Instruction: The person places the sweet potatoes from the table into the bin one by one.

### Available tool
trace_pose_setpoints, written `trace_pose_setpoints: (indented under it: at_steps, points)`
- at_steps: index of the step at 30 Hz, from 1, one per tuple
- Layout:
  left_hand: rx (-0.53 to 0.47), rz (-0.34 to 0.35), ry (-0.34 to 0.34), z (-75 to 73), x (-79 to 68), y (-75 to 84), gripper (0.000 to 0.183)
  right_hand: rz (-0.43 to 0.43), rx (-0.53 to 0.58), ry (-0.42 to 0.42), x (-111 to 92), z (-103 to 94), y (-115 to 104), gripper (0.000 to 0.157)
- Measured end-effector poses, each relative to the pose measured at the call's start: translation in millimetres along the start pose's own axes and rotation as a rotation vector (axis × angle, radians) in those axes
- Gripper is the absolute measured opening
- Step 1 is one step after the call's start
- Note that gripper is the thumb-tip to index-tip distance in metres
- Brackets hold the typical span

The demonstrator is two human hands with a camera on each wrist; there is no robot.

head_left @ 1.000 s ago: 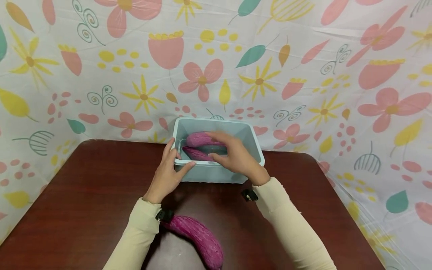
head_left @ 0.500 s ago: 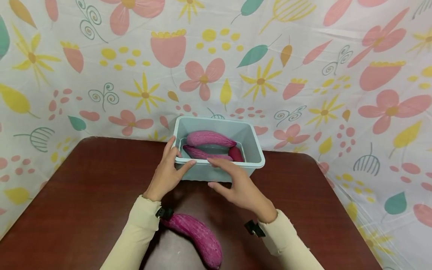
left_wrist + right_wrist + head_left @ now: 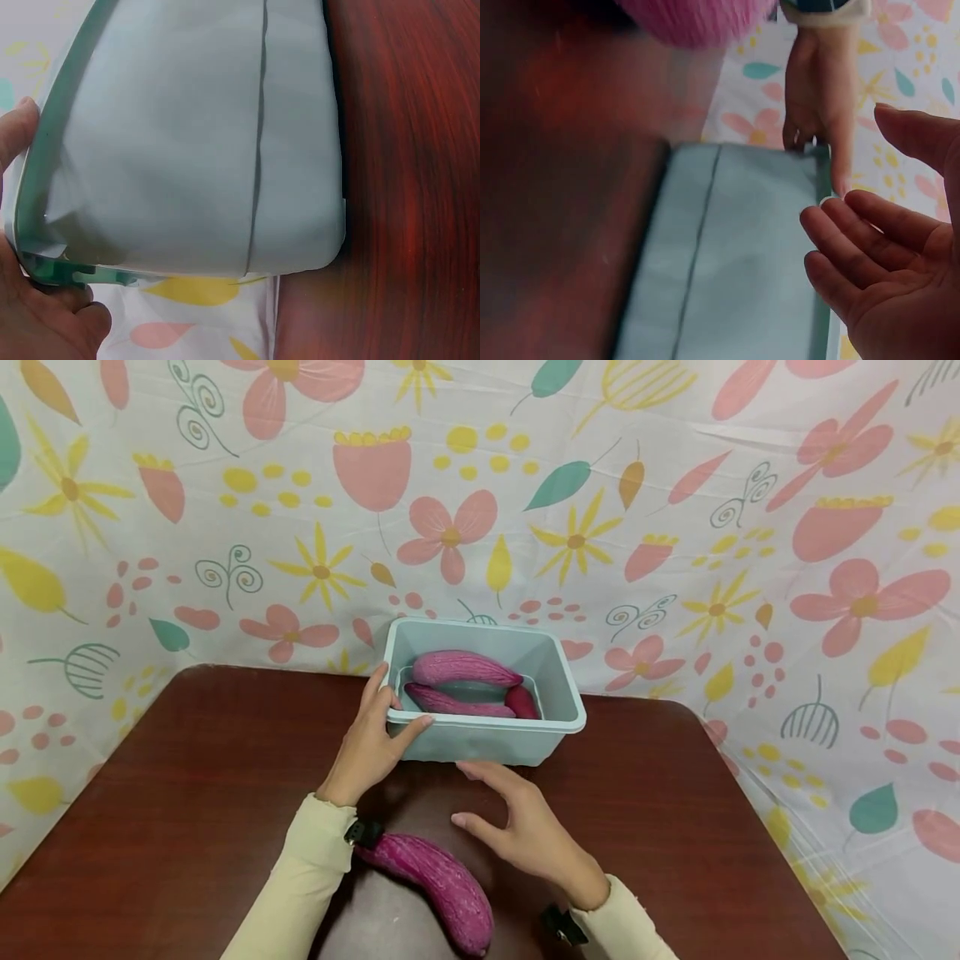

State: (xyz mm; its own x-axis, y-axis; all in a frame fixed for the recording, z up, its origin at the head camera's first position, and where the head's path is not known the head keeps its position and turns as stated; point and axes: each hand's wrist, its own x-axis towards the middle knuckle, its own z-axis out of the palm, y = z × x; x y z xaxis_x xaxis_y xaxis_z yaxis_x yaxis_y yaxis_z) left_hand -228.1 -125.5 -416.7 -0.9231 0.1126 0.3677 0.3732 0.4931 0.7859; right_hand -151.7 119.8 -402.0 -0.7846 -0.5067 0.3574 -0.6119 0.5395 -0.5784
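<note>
My left hand (image 3: 369,739) grips the near left corner of a pale blue plastic bin (image 3: 480,739), thumb along the front rim and fingers at the left side. In the left wrist view its curled fingers (image 3: 71,300) show under the rim. Inside the bin lie two striped purple eggplants, one at the back (image 3: 465,668) and one at the front (image 3: 457,703), beside a dark red, rounded piece (image 3: 521,702). My right hand (image 3: 532,831) holds nothing, fingers apart, in front of the bin. A third eggplant (image 3: 438,889) lies on the table, left of and nearer than that hand.
The dark red-brown wooden table (image 3: 225,793) has rounded far corners. Behind it hangs a white cloth (image 3: 480,468) with a flower and leaf print, close to the bin's back. My left sleeve (image 3: 300,877) passes over the left end of the loose eggplant.
My right hand has come out of the bin and drawn back toward the near side, fingers spread, uncovering the bin's contents. My left hand stays at the bin's corner.
</note>
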Motion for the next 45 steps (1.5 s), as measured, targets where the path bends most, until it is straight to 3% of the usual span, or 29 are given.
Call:
trace_pose_setpoints:
  at_steps: [14,28,45]
  points:
    - [0.014,0.006,0.008,0.7,-0.7,-0.6,0.047,0.084,0.084,-0.081,-15,26.5,-5,0.056]
    - [0.014,0.033,0.025,2.4,-0.8,-2.6,0.046,0.095,0.158,-0.067,-21,44.4,-6,0.057]
    - [0.022,0.038,0.022,1.9,-1.6,-0.2,0.045,0.109,0.155,-0.166,-25,54.4,-7,0.062]
